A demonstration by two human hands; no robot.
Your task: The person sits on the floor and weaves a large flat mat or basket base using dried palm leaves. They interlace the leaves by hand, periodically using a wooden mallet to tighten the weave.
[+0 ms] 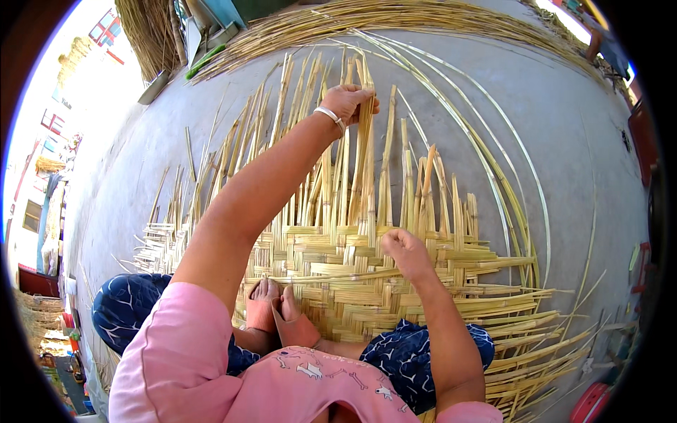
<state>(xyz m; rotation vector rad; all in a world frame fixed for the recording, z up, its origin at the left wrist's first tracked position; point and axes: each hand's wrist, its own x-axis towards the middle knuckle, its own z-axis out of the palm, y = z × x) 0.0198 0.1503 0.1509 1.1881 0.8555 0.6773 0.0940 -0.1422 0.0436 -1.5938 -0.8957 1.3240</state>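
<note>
A partly woven mat of split yellow reed strips [360, 310] lies on the ground in front of me and under my sandalled feet. Loose strip ends fan out from its far edge and its right side. My left hand [350, 104], with a pale bracelet at the wrist, reaches far forward. It is closed around a few long reed strips [364, 155], holding them up off the ground. My right hand [407, 255] is curled closed just above the mat, right of the middle. Whether anything sits inside its fingers is hidden.
Long thin strips [504, 148] curve over the grey floor [564, 141] to the right. Along the far side lies a big bundle of reeds [395, 15]. A green object [204, 62] rests at the far left, and a red round item [591, 402] at the lower right.
</note>
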